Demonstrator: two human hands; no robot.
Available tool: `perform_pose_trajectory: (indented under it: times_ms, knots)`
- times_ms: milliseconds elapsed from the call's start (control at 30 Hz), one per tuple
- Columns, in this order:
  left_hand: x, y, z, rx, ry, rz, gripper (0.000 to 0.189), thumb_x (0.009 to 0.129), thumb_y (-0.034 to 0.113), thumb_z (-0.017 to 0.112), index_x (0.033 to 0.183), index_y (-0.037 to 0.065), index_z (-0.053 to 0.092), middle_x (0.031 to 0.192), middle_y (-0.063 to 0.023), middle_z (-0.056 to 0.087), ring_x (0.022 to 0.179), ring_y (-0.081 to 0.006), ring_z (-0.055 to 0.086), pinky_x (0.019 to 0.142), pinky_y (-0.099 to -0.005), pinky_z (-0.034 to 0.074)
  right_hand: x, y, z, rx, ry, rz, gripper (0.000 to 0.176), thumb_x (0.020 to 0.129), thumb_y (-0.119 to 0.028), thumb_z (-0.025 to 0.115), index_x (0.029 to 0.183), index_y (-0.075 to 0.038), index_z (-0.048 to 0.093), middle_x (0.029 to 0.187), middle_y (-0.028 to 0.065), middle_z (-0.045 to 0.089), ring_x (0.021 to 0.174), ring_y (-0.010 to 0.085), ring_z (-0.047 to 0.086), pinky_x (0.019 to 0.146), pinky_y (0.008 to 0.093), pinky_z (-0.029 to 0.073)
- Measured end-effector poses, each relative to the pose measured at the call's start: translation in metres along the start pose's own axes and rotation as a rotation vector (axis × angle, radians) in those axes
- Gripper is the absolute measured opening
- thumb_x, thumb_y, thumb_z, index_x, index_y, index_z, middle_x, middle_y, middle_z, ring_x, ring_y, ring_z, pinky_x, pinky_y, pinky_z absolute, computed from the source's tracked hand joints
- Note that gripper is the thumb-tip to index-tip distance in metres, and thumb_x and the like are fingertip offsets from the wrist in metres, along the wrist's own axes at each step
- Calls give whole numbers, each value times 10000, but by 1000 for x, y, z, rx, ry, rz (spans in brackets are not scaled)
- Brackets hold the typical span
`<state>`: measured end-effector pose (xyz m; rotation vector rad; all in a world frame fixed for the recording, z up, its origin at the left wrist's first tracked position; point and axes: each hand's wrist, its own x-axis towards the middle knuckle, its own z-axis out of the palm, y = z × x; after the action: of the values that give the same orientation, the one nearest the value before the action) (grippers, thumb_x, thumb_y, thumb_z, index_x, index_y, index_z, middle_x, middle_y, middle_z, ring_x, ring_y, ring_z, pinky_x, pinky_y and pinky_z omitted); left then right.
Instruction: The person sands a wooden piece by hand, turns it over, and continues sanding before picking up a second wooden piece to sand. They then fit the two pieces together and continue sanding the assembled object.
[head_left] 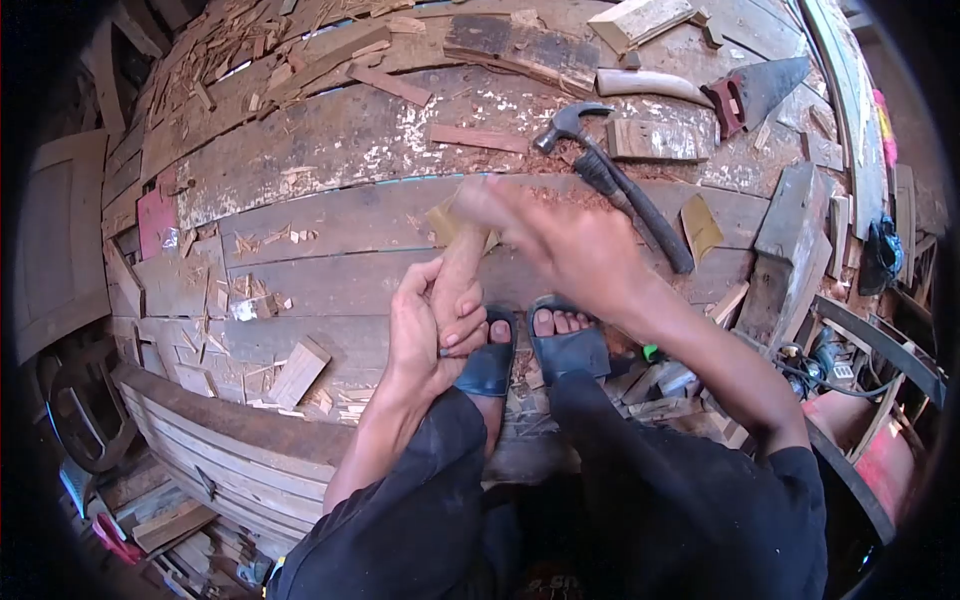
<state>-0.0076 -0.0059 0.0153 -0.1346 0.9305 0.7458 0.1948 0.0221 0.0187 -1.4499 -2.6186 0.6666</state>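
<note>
My left hand (432, 325) is closed round the lower part of a smooth, rounded piece of wood (462, 260), which tilts up and away from me. At its upper end, my right hand (570, 240) is closed and smeared by motion at the fingertips. A yellow-brown piece of sandpaper (440, 222) shows beside the wood there, seemingly pinched under the right fingers, which partly hide it. On the planks to the right lies a second curled piece of sandpaper (700, 227). A claw hammer (625, 190) with a dark grip rests just beyond my right hand.
A handsaw (755, 95) and a pale curved wooden piece (655, 84) lie at the back right. Nearby is a wood block (658, 141). Shavings and offcuts litter the plank floor (320, 230). My sandalled feet (570, 350) are below my hands. A thick beam (230, 415) runs along the left.
</note>
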Motion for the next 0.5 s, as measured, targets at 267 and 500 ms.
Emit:
perform_pose_trajectory:
  times_ms: [267, 500]
  knots:
    - [1, -3, -1, 86, 26, 20, 346, 1060, 338, 347, 1014, 51, 536, 650, -7, 454, 367, -81, 330, 333, -221, 285, -4, 25, 7, 147, 45, 161, 644, 986, -305, 645, 1585, -219, 425, 804, 178, 702, 627, 369, 689, 566, 494, 551]
    - [2, 2, 9, 88, 0, 28, 370, 1068, 361, 334, 1012, 47, 522, 639, 1, 444, 368, -73, 332, 336, -223, 293, -8, 29, 3, 218, 173, 85, 683, 983, -301, 653, 1607, -238, 382, 762, 182, 693, 615, 365, 692, 543, 497, 546]
